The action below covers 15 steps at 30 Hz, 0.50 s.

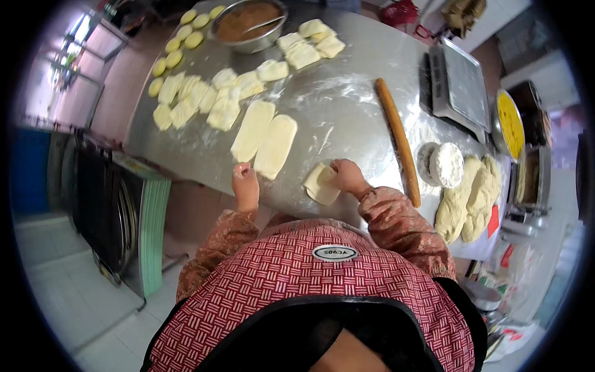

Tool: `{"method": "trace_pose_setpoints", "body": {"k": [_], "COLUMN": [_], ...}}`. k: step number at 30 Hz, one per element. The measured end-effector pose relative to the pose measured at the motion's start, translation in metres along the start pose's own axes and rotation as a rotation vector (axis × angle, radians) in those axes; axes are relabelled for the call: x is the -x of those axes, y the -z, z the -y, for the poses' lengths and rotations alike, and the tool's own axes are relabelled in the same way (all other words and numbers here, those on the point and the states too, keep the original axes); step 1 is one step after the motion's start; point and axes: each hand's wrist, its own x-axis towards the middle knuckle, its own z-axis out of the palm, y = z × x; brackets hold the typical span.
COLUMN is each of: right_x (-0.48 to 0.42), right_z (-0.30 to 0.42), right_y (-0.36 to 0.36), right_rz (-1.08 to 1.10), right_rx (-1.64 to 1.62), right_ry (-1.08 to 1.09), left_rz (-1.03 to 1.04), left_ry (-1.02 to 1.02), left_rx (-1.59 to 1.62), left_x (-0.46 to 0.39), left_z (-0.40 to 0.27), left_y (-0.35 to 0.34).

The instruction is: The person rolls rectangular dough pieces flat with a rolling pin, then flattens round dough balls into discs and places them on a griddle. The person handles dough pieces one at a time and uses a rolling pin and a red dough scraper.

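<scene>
My right hand [349,177] grips the upper right edge of a small folded piece of dough [320,186] near the table's front edge. My left hand [245,185] has its fingers curled at the near end of a long flat dough strip [253,130]; whether it pinches the strip is not clear. A second flat dough strip [276,146] lies right beside the first. Beyond them several folded dough pieces [224,109] are spread, dusted with flour. To the right of my right hand lies a wooden rolling pin [397,135].
At the far side stands a metal bowl of brown filling [248,23], beside several yellow dough balls [174,59]. On the right are a scale [460,83], a floury round object [446,165], thick dough rolls [469,200] and a bowl of yellow filling [510,124]. A tray rack [116,209] stands left.
</scene>
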Motion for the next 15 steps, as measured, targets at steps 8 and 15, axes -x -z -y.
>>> {"method": "trace_pose_setpoints", "body": {"k": [8, 15], "right_x": [-0.116, -0.161], "right_z": [0.039, 0.103], "right_y": [0.070, -0.019], "right_rz": [-0.743, -0.036], "right_rx": [0.488, 0.391], "right_ry": [0.300, 0.076], "left_rz": [0.101, 0.057], "left_ry": [0.329, 0.294], "left_rx": [0.360, 0.303], "left_x": [0.018, 0.000], "left_z": [-0.011, 0.021], "left_y": [0.011, -0.013]}}
